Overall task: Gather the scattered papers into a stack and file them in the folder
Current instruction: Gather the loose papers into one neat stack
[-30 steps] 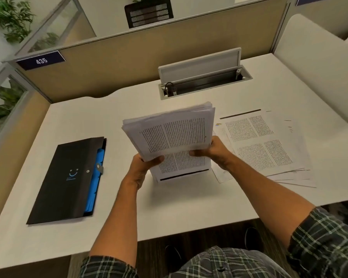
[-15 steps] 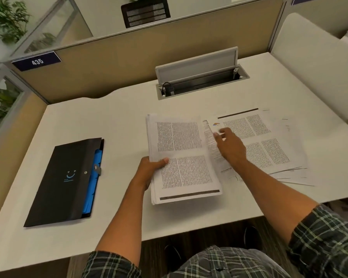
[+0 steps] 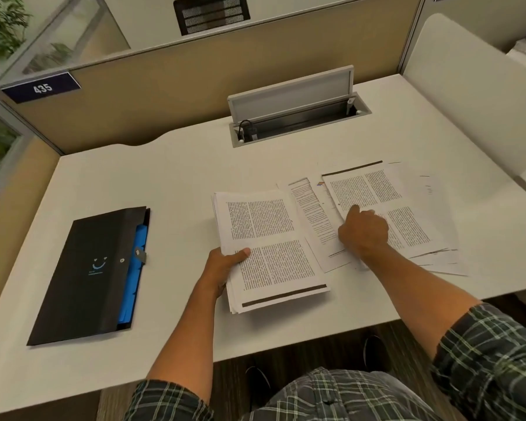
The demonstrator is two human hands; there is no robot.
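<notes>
- The gathered stack is gripped at its near-left edge by the left hand, thumb laid on top, fingers hidden beneath.
- The right hand is seen with fingers curled down on the loose papers, just right of the stack; whether a sheet is actually pinched cannot be told.
- The sheets are judged light, limp and slippery against each other; an edge or corner is best lifted first, then the pile taken at both sides.
- The black folder is left lying well apart, beyond the left hand, on the desk.
</notes>
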